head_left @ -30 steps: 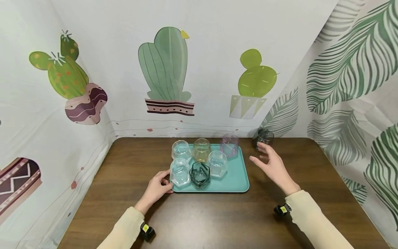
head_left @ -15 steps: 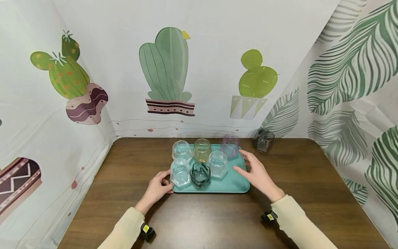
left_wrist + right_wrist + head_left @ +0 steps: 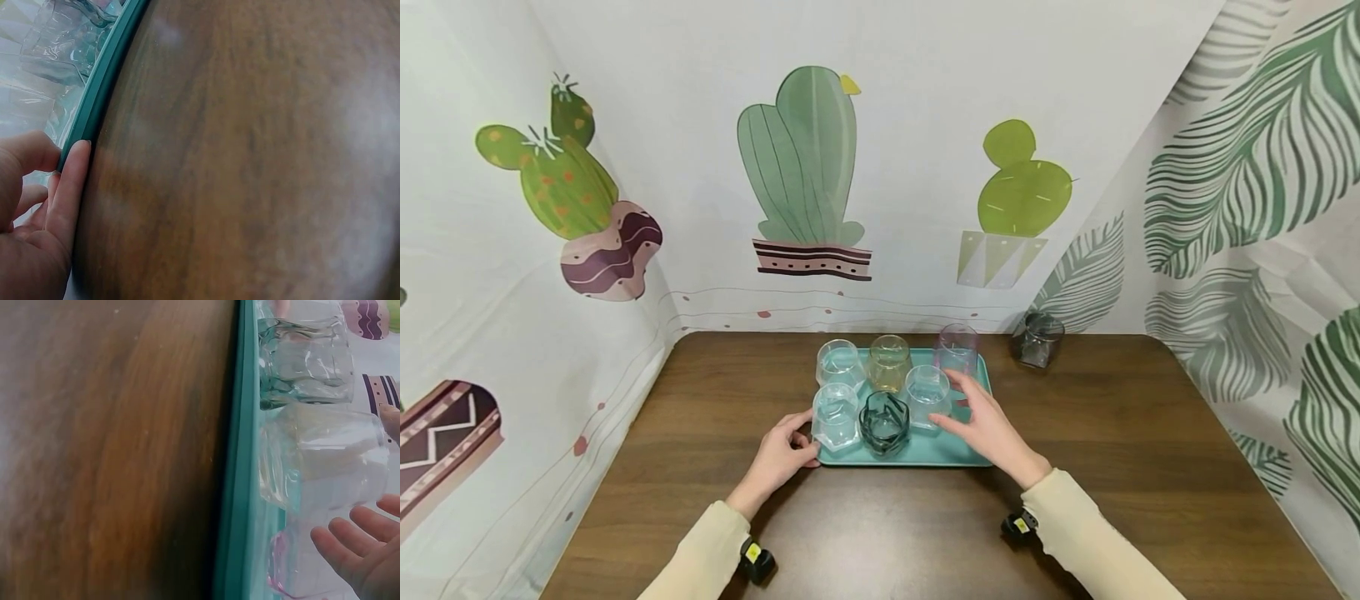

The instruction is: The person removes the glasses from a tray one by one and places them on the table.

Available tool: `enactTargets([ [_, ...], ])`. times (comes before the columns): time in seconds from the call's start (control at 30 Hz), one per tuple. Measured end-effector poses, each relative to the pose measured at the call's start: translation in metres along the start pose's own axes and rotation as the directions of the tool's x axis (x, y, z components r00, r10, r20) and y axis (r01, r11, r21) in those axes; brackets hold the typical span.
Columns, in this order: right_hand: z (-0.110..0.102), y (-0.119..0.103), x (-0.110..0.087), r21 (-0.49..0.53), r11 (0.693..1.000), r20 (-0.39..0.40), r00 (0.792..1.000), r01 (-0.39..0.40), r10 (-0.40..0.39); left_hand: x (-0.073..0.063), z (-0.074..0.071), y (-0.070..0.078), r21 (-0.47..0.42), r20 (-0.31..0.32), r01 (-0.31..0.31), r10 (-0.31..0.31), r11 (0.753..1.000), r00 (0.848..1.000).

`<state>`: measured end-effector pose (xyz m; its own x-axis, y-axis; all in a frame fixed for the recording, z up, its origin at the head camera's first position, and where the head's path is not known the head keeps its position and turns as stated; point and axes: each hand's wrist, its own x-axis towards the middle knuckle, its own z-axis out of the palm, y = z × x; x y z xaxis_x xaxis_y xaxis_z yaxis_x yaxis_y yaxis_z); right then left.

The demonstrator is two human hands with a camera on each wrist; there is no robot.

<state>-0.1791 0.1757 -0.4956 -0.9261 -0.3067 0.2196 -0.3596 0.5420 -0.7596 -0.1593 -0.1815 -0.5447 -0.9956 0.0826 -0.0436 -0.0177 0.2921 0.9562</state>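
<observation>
A teal tray (image 3: 940,457) carries several drinking glasses. My left hand (image 3: 782,454) pinches the tray's near left corner; in the left wrist view, the fingers (image 3: 72,187) lie against its rim. Over the tray's right half, my right hand (image 3: 988,429) reaches toward a clear glass (image 3: 927,387), thumb and fingers parted on either side of it. In the right wrist view, the fingers (image 3: 344,540) look relaxed, with space between them and that clear glass (image 3: 331,456). Left of it stands a dark green wavy glass (image 3: 883,425); behind it, a pink glass (image 3: 957,346).
A clear glass (image 3: 836,417) stands at the tray's near left, another clear glass (image 3: 840,364) behind it. An amber glass (image 3: 890,364) is at the back middle. A dark grey glass (image 3: 1042,342) stands on the wooden table (image 3: 1120,417), by the patterned cloth backdrop (image 3: 917,167).
My right hand has moved left from beside the dark grey glass, across the tray's right edge, to the clear glass. The left hand has stayed at the tray's corner.
</observation>
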Motion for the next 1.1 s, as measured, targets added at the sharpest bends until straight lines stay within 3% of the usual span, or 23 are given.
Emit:
enactTargets([
  [0.27, 0.007, 0.004, 0.01, 0.078, 0.994, 0.029, 0.997, -0.072, 0.07, -0.001, -0.001, 0.001, 0.011, 0.001, 0.014, -0.014, 1.0, 1.0],
  [0.6, 0.01, 0.006, 0.016, 0.128, 0.989, 0.047, 0.996, -0.081, 0.075, -0.002, -0.001, 0.004, 0.007, -0.002, 0.023, -0.023, 1.0, 1.0],
  [1.1, 0.005, 0.008, 0.003, 0.168, 0.98, -0.008, 0.994, -0.107, 0.11, -0.003, -0.001, 0.004, 0.01, -0.002, 0.03, -0.03, 0.999, 1.0],
])
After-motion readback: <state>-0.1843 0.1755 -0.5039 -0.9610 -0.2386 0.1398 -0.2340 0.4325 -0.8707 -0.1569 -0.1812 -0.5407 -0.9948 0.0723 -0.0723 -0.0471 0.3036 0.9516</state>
